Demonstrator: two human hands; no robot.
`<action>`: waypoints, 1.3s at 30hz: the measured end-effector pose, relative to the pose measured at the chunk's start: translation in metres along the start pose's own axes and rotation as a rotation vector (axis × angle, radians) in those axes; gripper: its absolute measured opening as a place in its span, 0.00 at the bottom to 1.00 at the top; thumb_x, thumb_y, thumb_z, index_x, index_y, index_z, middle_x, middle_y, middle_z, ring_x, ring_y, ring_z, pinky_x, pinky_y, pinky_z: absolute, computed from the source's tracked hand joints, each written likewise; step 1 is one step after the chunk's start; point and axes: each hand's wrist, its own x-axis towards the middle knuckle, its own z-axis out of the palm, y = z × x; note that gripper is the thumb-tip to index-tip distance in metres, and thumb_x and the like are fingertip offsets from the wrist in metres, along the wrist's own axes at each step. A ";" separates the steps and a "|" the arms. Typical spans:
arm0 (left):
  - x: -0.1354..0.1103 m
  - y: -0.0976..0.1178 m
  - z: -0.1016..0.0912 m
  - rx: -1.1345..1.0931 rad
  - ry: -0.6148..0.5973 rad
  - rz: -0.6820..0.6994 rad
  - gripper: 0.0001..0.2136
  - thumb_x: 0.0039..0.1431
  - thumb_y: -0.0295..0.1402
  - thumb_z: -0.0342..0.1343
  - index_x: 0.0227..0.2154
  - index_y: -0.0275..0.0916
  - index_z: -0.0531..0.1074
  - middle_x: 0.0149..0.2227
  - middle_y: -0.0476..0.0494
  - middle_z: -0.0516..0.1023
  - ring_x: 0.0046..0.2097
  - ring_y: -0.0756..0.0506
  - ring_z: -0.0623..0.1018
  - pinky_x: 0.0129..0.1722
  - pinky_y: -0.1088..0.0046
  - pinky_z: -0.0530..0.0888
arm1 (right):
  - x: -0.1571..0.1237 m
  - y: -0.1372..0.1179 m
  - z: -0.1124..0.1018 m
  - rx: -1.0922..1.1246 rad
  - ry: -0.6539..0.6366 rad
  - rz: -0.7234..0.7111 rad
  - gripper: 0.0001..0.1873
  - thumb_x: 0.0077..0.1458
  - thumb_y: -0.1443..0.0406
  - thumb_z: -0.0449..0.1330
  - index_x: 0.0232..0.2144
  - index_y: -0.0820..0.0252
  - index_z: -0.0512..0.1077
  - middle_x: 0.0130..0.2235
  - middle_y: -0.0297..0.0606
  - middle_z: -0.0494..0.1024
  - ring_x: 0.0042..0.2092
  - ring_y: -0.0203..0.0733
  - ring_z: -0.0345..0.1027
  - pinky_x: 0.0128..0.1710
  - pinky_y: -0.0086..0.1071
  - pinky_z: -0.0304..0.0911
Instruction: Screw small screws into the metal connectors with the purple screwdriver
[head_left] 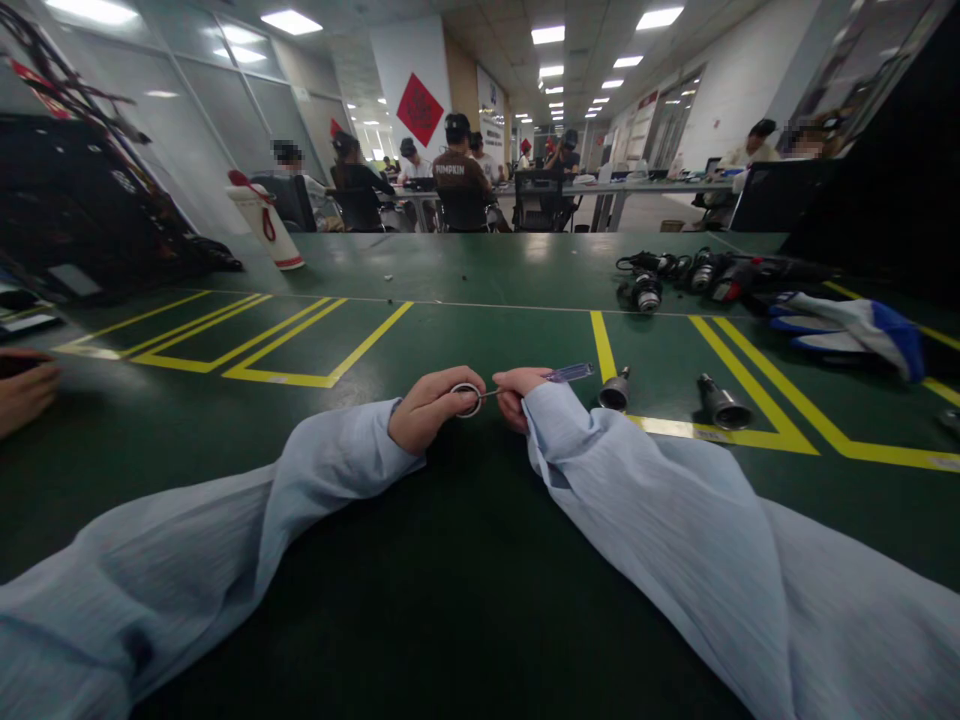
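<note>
My left hand is closed around a round metal ring-shaped part, its open face turned toward me. From the right, my right hand grips a screwdriver with a clear bluish handle that sticks out past the wrist. The thin shaft points left and its tip meets the ring; whether it sits inside the rim I cannot tell. Right of my hands, a metal cone-shaped part stands on the green table, and a similar metal part lies tilted farther right.
Yellow tape lines mark the green table. Black-and-metal tools and white-blue gloves lie at the right. A white cup stands at the back left. Another person's hand shows at the left edge. Several people sit beyond.
</note>
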 end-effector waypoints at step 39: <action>-0.118 0.109 0.066 1.004 -0.313 0.515 0.07 0.51 0.30 0.48 0.31 0.39 0.69 0.28 0.44 0.73 0.27 0.47 0.68 0.29 0.66 0.65 | -0.035 0.005 0.017 -0.179 0.277 -0.049 0.11 0.49 0.59 0.50 0.27 0.61 0.67 0.15 0.28 0.65 0.17 0.30 0.57 0.16 0.24 0.52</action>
